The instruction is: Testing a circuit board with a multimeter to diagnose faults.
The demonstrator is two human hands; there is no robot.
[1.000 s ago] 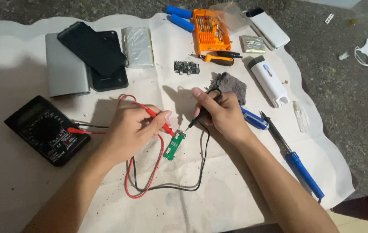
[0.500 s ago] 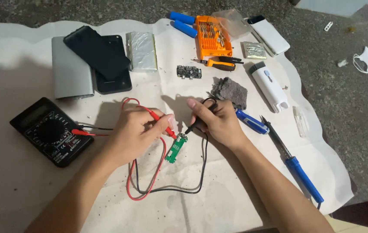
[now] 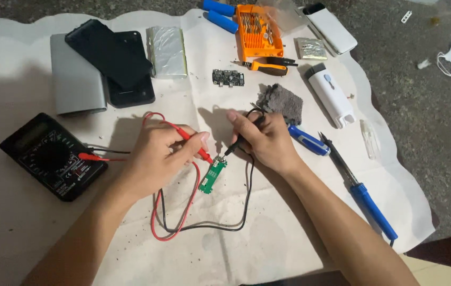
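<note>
Two probes meet on our small green circuit board (image 3: 213, 175). Our left hand (image 3: 162, 151) grips the red probe (image 3: 196, 147), our right hand (image 3: 265, 140) the black probe (image 3: 234, 148), pen-style, for steady tip contact.

Bare forearms, no sleeves, no jewellery

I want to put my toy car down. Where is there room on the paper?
Bare paper lies below the wire loop and between the multimeter and left forearm. It is crowded up by the orange bit case and phones.
</note>
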